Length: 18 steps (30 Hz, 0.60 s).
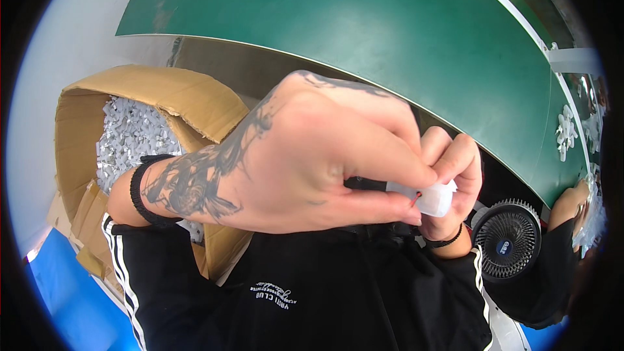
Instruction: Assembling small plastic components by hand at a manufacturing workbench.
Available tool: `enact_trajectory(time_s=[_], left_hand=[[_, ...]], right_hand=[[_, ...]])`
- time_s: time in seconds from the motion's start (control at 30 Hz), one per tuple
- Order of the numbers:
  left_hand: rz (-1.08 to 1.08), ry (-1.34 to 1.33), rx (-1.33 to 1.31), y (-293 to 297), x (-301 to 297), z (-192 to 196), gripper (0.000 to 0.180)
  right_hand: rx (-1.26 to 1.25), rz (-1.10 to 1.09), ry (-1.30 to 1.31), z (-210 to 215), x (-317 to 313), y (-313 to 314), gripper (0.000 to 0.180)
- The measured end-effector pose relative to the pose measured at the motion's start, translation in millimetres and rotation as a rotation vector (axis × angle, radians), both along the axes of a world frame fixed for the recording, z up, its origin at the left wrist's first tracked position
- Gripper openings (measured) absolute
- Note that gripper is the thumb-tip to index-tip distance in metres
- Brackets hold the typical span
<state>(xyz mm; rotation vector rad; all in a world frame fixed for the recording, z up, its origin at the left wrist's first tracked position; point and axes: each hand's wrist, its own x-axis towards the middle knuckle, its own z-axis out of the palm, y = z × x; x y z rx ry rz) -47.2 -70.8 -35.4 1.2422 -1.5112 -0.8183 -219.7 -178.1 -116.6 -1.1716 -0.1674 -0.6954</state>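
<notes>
Both my hands meet in front of my chest, below the edge of the green table. Between them is a small white translucent plastic piece with a thin red bit, perhaps a wire, at its near left side. My left hand comes across from the left, its thumb and forefinger closed on the piece's left end. From the right, my right hand closes its fingers around the other end. The left hand hides part of the piece, so its full shape does not show.
A cardboard box full of small white plastic parts stands at the left. The green table spans the far side. A black fan is at the right, near another person's hand. White pieces lie on the table's right end.
</notes>
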Motion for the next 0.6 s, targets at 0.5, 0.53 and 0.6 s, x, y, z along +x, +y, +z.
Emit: enact_trajectory(time_s=[0.5,0.53,0.6], left_hand=[[0.016,-0.113,0.095,59,65,43,0.046],[0.209,-0.158,0.134,88,77,57,0.039],[0.602,-0.319,0.213,146,103,76,0.030]], right_hand=[[0.104,-0.197,0.569,46,-3,-35,0.029],[0.088,-0.186,0.711,49,-16,-75,0.031],[0.023,-0.425,0.768,45,-48,-163,0.052]])
